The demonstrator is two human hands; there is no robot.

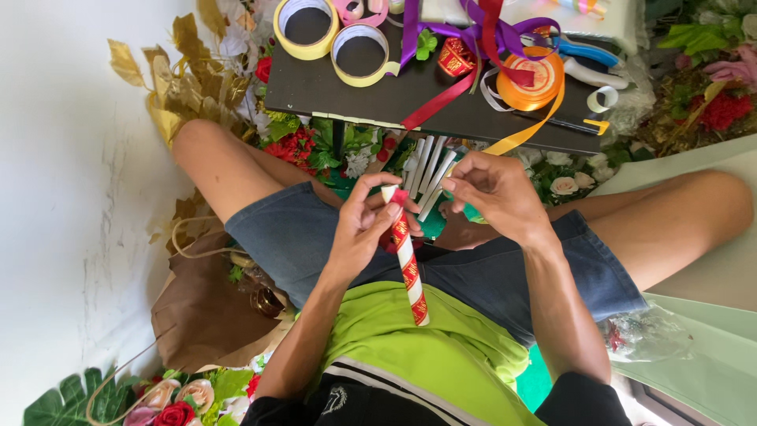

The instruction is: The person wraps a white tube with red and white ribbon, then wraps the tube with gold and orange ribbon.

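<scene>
My left hand (364,227) grips a white stick wrapped in a spiral of red patterned ribbon (409,267), near its upper end. The stick slants down over my lap toward the green shirt. My right hand (495,193) hovers just right of the stick's top, its fingertips pinched together; whether they hold a small piece of tape or ribbon I cannot tell. Several plain white sticks (430,167) lie on the floor beyond my hands, under the edge of a low black table (378,99).
On the table sit two yellow tape rolls (306,28), an orange ribbon spool (531,79), a red ribbon roll (456,57), purple and red ribbons and blue-handled scissors (587,54). Artificial flowers and gold leaves (177,75) surround my legs. A white wall is on the left.
</scene>
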